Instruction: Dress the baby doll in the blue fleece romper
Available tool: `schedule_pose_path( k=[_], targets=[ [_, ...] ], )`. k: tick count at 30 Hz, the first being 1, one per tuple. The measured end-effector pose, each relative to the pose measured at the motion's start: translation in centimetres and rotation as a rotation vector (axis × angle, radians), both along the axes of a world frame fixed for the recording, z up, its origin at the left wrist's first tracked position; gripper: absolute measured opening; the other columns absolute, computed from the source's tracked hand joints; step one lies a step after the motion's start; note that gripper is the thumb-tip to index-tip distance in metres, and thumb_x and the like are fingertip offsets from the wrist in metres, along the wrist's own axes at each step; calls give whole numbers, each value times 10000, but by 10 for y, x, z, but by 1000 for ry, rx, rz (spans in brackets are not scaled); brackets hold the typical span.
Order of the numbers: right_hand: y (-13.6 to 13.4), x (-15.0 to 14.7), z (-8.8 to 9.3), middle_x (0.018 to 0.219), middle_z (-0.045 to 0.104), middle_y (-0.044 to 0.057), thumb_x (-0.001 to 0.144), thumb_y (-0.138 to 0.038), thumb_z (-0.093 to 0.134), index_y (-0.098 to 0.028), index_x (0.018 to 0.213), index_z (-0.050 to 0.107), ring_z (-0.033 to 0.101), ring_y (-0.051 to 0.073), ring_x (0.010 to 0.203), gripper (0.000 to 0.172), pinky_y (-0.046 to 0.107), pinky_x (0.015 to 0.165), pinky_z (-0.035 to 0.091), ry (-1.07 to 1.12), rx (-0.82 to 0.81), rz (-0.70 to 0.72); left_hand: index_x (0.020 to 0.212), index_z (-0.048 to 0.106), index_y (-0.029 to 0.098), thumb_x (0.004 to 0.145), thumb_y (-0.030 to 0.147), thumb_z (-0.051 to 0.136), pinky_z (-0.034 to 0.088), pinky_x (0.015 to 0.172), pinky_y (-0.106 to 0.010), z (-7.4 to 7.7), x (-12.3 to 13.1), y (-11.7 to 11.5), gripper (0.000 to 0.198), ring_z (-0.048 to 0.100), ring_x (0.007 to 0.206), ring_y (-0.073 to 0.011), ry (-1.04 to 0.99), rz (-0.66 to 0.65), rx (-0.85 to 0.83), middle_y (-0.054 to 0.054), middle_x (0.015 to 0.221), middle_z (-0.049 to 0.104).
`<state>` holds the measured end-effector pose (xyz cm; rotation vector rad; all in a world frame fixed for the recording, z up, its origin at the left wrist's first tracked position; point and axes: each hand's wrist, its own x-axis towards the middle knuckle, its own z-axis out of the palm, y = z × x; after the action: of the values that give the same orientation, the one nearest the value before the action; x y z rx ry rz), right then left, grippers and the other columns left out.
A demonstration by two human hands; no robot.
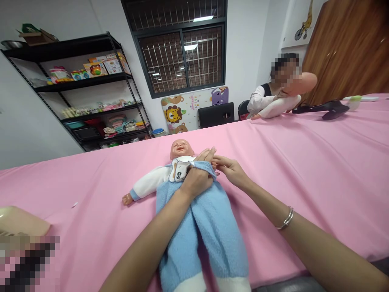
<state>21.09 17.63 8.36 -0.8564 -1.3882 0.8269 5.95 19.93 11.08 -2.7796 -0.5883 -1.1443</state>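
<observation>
A baby doll (181, 149) lies face up on the pink-covered table, dressed in a light blue fleece romper (209, 219) with white sleeves and a cartoon patch on the chest. My left hand (197, 181) is at the doll's chest and shoulder, closed on the romper, a blue fold lying across the hand and hiding part of its fingers. From the right, my right hand (234, 171) meets it, fingertips pinched at the doll's small hand beside the blue fold. The doll's other arm (148, 184) stretches out sideways in its sleeve.
A beige object (22, 221) stands at the table's left edge. Across the pink table (304, 162), a seated person (263, 95) handles another doll (282, 106). A black hair dryer (330, 108) lies near that person. Shelves (88, 81) with boxes and cloths line the back wall.
</observation>
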Motion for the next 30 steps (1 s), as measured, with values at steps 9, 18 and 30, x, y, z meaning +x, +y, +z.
schedule_pose_path(
  k=[9,18,30],
  targets=[
    [-4,-6,5,1087,608,38,653,-202,535,-190,835,696,526,198,1059,243,334,915,436,156,-115,62,1237,458,155,738,56,476,359,1012,-408,1,3,-1,509,422,1178,-217,-44,39,-105,-102,1203,508],
    [-7,-3,11,842,605,43,730,-416,587,-141,746,633,532,144,825,280,289,786,432,102,-218,142,1006,590,130,671,92,582,357,999,-358,4,5,5,337,487,1114,-213,-141,64,-530,-76,1028,606],
    [-9,-4,11,939,601,44,735,-393,635,-151,896,619,533,144,883,292,265,787,430,-19,-116,134,734,566,134,640,94,504,430,771,-273,7,8,1,119,541,812,-168,55,35,-454,-43,812,581]
  ],
)
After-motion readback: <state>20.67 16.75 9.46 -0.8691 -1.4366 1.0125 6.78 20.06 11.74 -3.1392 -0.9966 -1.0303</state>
